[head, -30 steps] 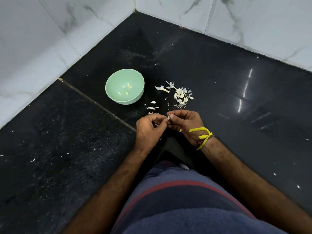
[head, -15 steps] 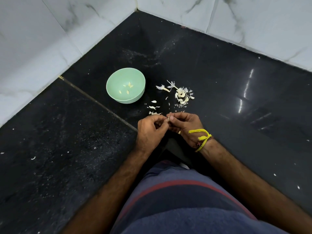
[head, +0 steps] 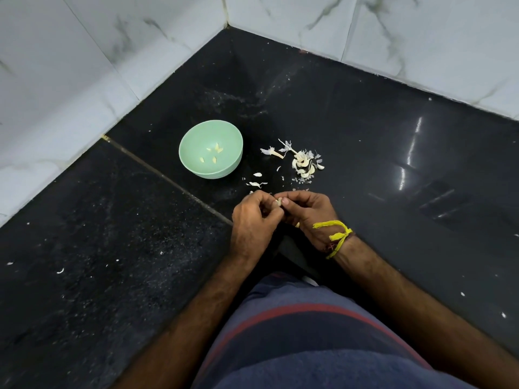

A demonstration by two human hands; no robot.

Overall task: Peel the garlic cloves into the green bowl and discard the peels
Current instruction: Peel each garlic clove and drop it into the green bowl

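A garlic clove (head: 279, 202) is kept pinched between the left hand (head: 254, 220) and right hand (head: 307, 213), little changed over the last second; peeling seems unfinished. Beyond, peels (head: 304, 164) and the bowl (head: 196, 167) sit toward the counter's corner.

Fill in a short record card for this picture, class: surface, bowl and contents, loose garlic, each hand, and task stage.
surface: black stone floor meeting white marble walls
bowl: green bowl, upright, left of the garlic pile
bowl contents: a few peeled cloves
loose garlic: garlic pile of cloves and peels right of the bowl, scattered peels nearer the hands
left hand: pinches the garlic clove
right hand: pinches the same clove, yellow thread at wrist
task stage: peeling under way
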